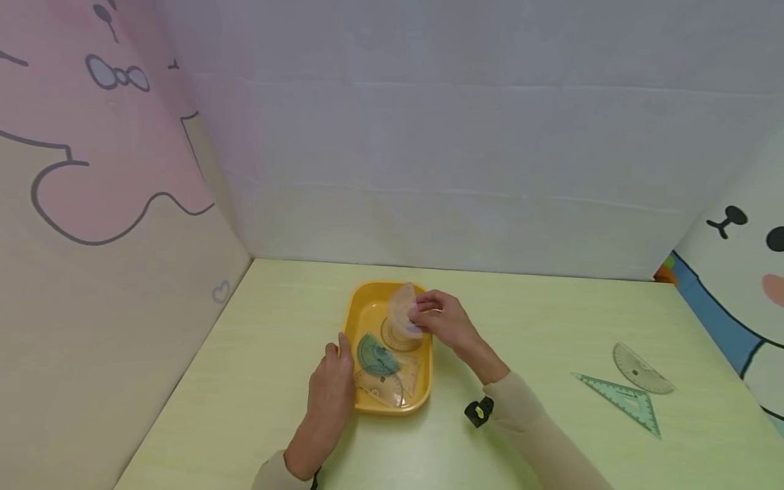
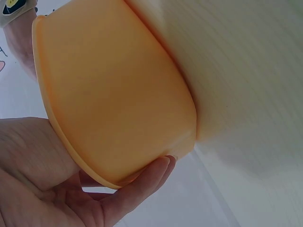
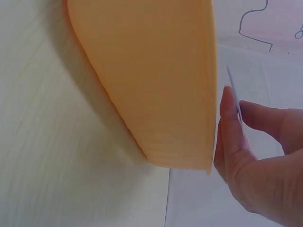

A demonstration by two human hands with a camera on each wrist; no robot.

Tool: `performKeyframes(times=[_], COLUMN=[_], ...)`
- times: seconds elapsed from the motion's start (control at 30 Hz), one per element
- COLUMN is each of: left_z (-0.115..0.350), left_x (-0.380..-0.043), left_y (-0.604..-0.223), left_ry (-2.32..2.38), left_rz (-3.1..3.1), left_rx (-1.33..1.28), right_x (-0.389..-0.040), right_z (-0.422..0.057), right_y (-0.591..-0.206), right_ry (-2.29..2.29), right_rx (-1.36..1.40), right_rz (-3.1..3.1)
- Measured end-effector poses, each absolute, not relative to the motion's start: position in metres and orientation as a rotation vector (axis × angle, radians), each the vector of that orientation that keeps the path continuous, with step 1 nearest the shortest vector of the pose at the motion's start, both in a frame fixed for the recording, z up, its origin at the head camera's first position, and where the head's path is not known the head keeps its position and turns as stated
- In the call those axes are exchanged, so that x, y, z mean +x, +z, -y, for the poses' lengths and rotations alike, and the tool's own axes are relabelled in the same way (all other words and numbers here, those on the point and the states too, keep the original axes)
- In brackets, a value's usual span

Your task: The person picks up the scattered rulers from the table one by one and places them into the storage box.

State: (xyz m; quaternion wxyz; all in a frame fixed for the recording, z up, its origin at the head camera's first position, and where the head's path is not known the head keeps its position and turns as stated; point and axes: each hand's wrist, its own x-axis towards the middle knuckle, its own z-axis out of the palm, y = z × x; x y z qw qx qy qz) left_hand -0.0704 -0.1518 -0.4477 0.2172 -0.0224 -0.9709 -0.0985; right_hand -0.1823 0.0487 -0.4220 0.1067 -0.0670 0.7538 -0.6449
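A yellow plastic tray [image 1: 367, 292] stands on the table, its side wall [image 2: 118, 94] filling much of the left wrist view. My left hand [image 1: 331, 381] grips its left edge, thumb and fingers around the rim. Over the far right part of the tray, my right hand [image 1: 450, 321] pinches a clear protractor [image 1: 401, 303] between thumb and fingers; the right wrist view shows it edge-on. Inside the tray lie a teal protractor [image 1: 373, 355], a clear protractor [image 1: 382, 390] near the front, another clear protractor [image 1: 401, 342] partly behind the held one, and a clear set square [image 1: 412, 374], partly overlapped.
On the right side of the table, a clear protractor [image 1: 640, 371] lies beside a green set square [image 1: 625, 400]. A pale wall [image 1: 459, 170] rises behind the table, and patterned panels [image 1: 110, 272] stand at both sides.
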Motion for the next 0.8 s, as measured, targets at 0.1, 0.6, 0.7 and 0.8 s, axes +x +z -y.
performKeyframes(times=[0.1,0.6,0.7,0.8], left_z=[0.152,0.153,0.152,0.151], left_x=[-0.071,-0.072,-0.072,-0.073], left_y=[-0.448,-0.451,-0.452,-0.451], left_ry=[-0.272,-0.215,-0.207,-0.211], left_rz=[2.688,2.623,2.604,2.593], left_rx=[-0.061,-0.084,-0.095,-0.104], right_x=[-0.183,-0.184,-0.183,-0.185], right_z=[-0.042,-0.012,-0.006,-0.002], right_y=[-0.422,-0.422,-0.422,-0.423], right_ry=[-1.901,-1.706,-1.65,-1.62], right_rx=[-0.188,-0.224,-0.247,-0.262], right_rz=[-2.226,-2.45,-2.498,-2.514])
